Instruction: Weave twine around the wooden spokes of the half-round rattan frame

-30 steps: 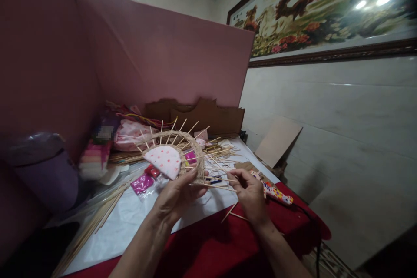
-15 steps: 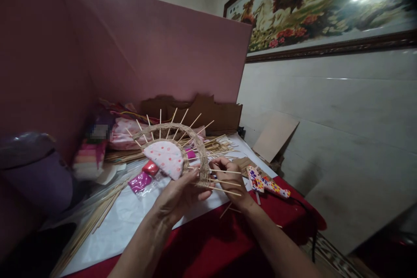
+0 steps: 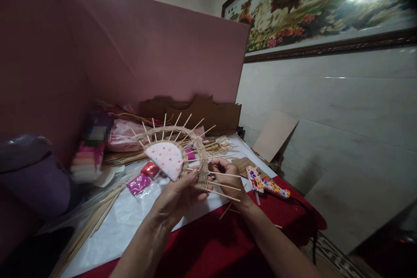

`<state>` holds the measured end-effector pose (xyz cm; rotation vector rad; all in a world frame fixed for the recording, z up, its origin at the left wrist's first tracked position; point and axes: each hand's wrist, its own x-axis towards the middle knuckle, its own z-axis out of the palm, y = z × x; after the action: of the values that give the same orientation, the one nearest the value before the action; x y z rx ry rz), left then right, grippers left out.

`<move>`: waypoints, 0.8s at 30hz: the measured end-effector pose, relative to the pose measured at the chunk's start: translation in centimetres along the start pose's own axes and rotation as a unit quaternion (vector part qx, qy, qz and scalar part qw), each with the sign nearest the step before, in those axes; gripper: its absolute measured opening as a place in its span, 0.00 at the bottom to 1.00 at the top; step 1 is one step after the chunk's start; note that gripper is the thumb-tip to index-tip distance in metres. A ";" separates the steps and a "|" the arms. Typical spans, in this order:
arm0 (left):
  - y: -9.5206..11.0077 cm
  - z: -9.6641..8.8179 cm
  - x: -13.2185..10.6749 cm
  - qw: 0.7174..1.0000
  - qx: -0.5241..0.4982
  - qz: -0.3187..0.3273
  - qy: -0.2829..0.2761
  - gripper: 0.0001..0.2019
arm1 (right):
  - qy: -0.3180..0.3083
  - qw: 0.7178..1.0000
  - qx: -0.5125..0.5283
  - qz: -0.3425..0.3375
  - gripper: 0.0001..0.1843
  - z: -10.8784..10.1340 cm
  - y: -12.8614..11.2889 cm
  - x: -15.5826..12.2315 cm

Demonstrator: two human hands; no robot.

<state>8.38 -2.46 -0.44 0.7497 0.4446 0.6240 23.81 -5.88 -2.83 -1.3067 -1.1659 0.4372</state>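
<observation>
My left hand [image 3: 177,197] holds up a half-round woven piece [image 3: 172,156]: a pink dotted fabric centre ringed by tan twine, with thin wooden sticks fanning out. Its thumb and fingers clamp the lower right end of the woven band. My right hand [image 3: 228,176] is behind the sticks at that same end, fingers curled and pinched among the sticks at the weave [image 3: 203,173]. What the fingertips pinch is too small to make out.
A white sheet [image 3: 137,217] covers a red-clothed table [image 3: 208,243]. Loose sticks [image 3: 87,230] lie at left, pink and red packets [image 3: 143,178] nearby, a flower-patterned glue gun [image 3: 265,184] at right, cardboard pieces [image 3: 202,113] and fabric bundles [image 3: 127,132] behind. A pink partition stands at the back.
My right hand moved from below the sticks up to the woven band's end. The woven piece tilted slightly and rose a little in my left hand.
</observation>
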 end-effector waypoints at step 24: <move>-0.1 -0.1 0.2 0.994 0.086 0.056 0.044 0.11 | -0.062 0.970 -0.176 -0.159 0.12 -5.5 -5.4 -0.3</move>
<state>8.52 -2.34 -0.55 0.9175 0.5460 0.7317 26.49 -10.48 2.78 -1.3731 -1.5806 0.0769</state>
